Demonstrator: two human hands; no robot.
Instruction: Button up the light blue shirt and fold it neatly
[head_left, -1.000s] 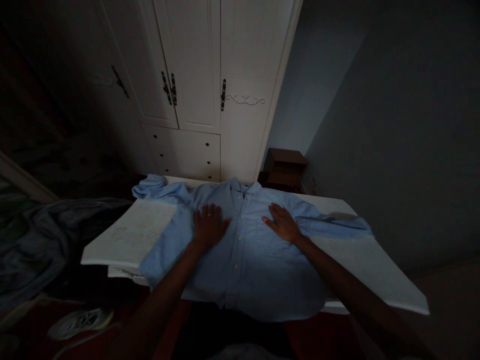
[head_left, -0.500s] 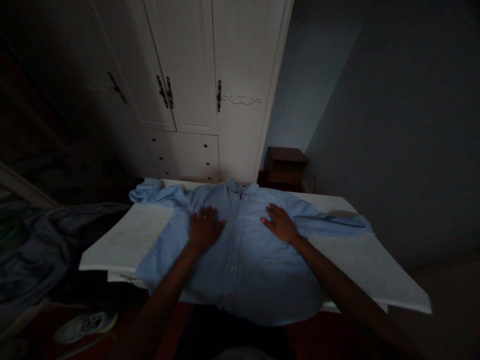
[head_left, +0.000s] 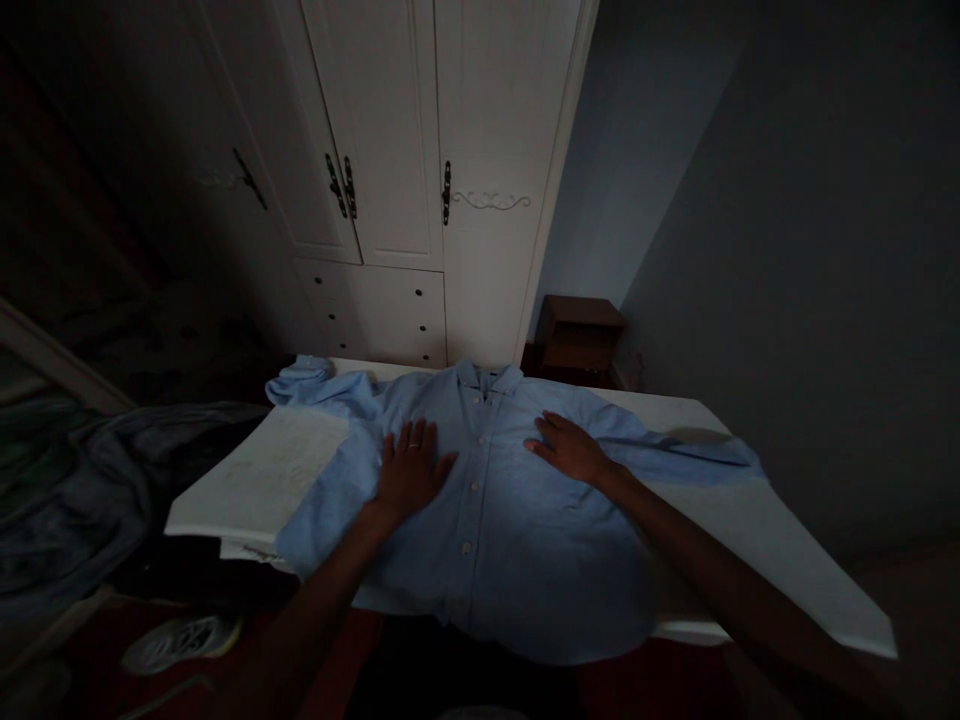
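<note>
A light blue button-up shirt (head_left: 480,520) lies front side up across a white table (head_left: 255,470), its collar at the far edge and its hem hanging over the near edge. One sleeve is bunched at the far left corner; the other stretches out to the right. My left hand (head_left: 411,470), with a ring on one finger, rests flat on the shirt's left chest area, fingers spread. On the other side of the button row, my right hand (head_left: 571,447) lies on the chest with its fingers extended. Neither hand grips the cloth.
Behind the table stands a white wardrobe (head_left: 390,130) with dark handles and drawers. A small brown nightstand (head_left: 581,335) is beside it near the grey wall. Dark rumpled fabric (head_left: 97,490) lies at the left, and a shoe (head_left: 184,642) sits on the red floor.
The view has shifted slightly, moving the scene a little to the right in the picture. Both hands stay flat on the shirt in nearly the same places.
</note>
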